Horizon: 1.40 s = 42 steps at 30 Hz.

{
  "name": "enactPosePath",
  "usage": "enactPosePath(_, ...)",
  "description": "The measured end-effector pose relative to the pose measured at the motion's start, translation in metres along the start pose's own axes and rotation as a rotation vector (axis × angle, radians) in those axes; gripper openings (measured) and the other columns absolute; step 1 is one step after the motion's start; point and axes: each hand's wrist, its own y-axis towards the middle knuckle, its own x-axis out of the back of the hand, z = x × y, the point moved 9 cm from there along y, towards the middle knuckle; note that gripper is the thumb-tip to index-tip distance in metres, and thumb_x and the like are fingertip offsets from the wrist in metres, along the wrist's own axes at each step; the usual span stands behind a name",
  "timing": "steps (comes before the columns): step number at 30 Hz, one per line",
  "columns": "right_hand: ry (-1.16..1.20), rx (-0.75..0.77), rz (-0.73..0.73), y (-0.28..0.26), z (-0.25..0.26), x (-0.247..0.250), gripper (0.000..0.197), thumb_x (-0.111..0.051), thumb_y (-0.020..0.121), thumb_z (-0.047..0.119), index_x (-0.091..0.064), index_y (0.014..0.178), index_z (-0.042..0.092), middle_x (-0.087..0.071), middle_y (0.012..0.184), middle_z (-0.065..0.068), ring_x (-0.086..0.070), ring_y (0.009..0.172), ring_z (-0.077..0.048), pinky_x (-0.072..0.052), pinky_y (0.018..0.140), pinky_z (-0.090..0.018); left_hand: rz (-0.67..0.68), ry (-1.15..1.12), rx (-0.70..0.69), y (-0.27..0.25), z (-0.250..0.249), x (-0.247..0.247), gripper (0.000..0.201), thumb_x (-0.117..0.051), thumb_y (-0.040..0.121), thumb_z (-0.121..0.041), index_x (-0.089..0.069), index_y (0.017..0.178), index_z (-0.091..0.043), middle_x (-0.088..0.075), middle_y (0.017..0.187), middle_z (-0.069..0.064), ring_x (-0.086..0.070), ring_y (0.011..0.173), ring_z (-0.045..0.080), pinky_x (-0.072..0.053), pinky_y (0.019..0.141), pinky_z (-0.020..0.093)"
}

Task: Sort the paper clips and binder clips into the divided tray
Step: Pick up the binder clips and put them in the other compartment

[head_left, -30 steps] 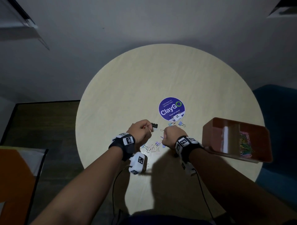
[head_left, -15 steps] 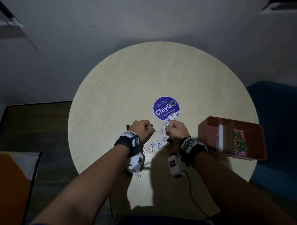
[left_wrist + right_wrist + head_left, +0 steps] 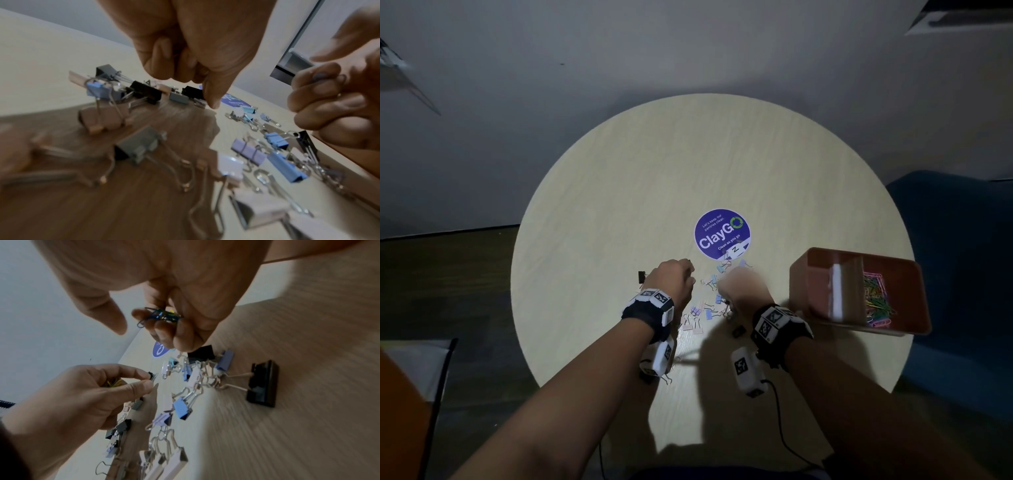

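Several binder clips [image 3: 705, 310] in blue, lilac, pink and black lie scattered on the round table between my hands; they also show as binder clips [image 3: 277, 141] and binder clips [image 3: 182, 407]. My left hand [image 3: 690, 274] is curled, with yellow paper clips [image 3: 115, 382] in its palm. Its thumb and forefinger pinch a small dark clip [image 3: 151, 375]. My right hand [image 3: 156, 321] grips a bunch of blue and green paper clips [image 3: 162, 316] above the pile. The brown divided tray [image 3: 801, 274] stands right of my right hand [image 3: 726, 284]. Coloured paper clips [image 3: 876, 301] fill its right compartment.
A purple round sticker [image 3: 722, 233] lies beyond the pile. One black binder clip [image 3: 642, 275] sits left of my left hand, and a bigger black one [image 3: 262, 384] lies near my right wrist. A blue chair [image 3: 962, 274] stands at the table's right edge.
My left hand let go of the black binder clip, which now lies to its left. My right hand moved forward over the pile and is blurred.
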Motion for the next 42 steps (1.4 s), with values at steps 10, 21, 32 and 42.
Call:
enactPosePath(10, -0.184, -0.018, 0.006, -0.006, -0.010, 0.006, 0.035, -0.069, 0.081, 0.019, -0.042, 0.059, 0.020, -0.048, 0.056, 0.002, -0.046, 0.059, -0.020, -0.047, 0.065, -0.033, -0.002, 0.147, 0.057, 0.000, -0.013, 0.004, 0.018, -0.051, 0.092, -0.025, -0.065, 0.101, -0.019, -0.066, 0.095, 0.005, -0.065, 0.080, 0.029, -0.055, 0.069, 0.036)
enactPosePath(21, -0.213, -0.074, 0.061, -0.016, -0.010, 0.008, 0.009, -0.060, 0.085, 0.026, -0.066, 0.080, 0.022, -0.063, 0.073, 0.009, -0.059, 0.071, -0.015, -0.052, 0.075, -0.032, -0.007, -0.101, 0.169, -0.021, -0.020, 0.017, 0.024, -0.046, 0.087, -0.035, -0.057, 0.090, -0.014, -0.062, 0.086, 0.004, -0.060, 0.076, 0.026, -0.053, 0.069, 0.035)
enactPosePath(32, -0.204, -0.108, 0.303, -0.039, 0.008, -0.009, 0.025, -0.044, 0.084, 0.006, -0.062, 0.092, 0.021, -0.066, 0.084, -0.004, -0.059, 0.070, -0.019, -0.048, 0.064, -0.031, -0.060, -0.406, 0.221, -0.040, -0.019, 0.033, 0.035, -0.046, 0.094, -0.045, -0.050, 0.080, -0.013, -0.062, 0.074, 0.004, -0.059, 0.069, 0.027, -0.043, 0.059, 0.032)
enactPosePath(42, -0.261, 0.048, 0.250, -0.055, 0.046, 0.053, 0.033, -0.040, 0.088, -0.003, -0.066, 0.095, 0.015, -0.065, 0.080, -0.005, -0.060, 0.059, -0.017, -0.054, 0.056, -0.034, 0.073, -0.565, 0.151, -0.050, -0.055, 0.028, 0.021, -0.051, 0.098, -0.024, -0.063, 0.084, -0.016, -0.067, 0.067, -0.007, -0.060, 0.060, 0.009, -0.043, 0.063, 0.023)
